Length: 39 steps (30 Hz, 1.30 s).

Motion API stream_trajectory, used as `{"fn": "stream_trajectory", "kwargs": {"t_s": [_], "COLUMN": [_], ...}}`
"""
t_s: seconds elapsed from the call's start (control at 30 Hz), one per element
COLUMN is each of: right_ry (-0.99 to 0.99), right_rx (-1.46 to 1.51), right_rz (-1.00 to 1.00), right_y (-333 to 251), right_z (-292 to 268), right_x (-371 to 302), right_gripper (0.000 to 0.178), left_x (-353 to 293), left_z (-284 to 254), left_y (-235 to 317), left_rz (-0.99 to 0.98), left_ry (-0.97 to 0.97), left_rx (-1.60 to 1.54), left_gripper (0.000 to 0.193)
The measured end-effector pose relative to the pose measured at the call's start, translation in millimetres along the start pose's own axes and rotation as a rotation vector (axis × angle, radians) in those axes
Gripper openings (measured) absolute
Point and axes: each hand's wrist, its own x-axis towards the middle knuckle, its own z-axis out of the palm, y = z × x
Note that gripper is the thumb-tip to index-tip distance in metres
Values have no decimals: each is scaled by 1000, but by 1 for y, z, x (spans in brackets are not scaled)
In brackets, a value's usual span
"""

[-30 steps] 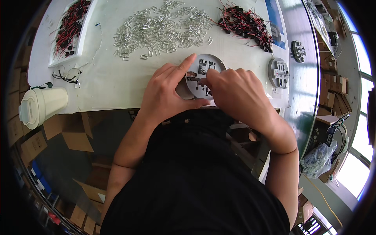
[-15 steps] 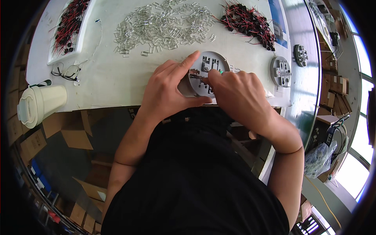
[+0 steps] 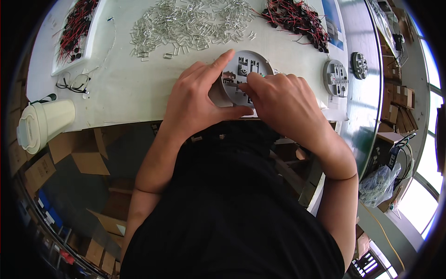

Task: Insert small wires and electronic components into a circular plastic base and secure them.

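A round grey fixture with black slots and small metal parts sits near the table's front edge. My left hand braces it, index finger along its left rim and thumb at the near edge. Over its right part, my right hand is closed in a pinch on a slim tool. The dark tip points left onto the fixture's middle, and a bit of green shows behind my fingers. Most of the tool is hidden by the hand, so its exact kind is unclear.
Beyond the fixture spreads a pile of U-shaped metal pieces. Black parts with red wires lie at the far right, more in a white tray at far left. Glasses, a cream lidded jug and two other round fixtures flank the workspace.
The whole view has shifted slightly, with the table appearing higher. Both hands keep their places at the fixture; the tool's tip still rests over its middle.
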Motion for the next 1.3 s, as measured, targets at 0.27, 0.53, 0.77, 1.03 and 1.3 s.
{"fn": "stream_trajectory", "kwargs": {"t_s": [0.27,0.53,0.77,1.03,1.3], "right_ry": [-38,-30,-77,354,1125], "right_rx": [-46,-134,-203,165,-34], "right_rz": [24,15,2,-155,153], "right_y": [-1,-7,-4,-4,120], "right_z": [-3,-5,-6,32,-32], "right_x": [1,0,2,-27,-54], "right_gripper": [18,13,16,34,22], "left_x": [-1,-2,-3,-3,13], "left_z": [1,2,-7,-2,-6], "left_y": [-1,-3,0,-8,12], "left_rz": [-3,4,-24,-289,-126], "left_ry": [3,3,-28,-66,46], "left_rx": [-14,-5,-31,-361,-127], "left_gripper": [108,109,105,46,20]}}
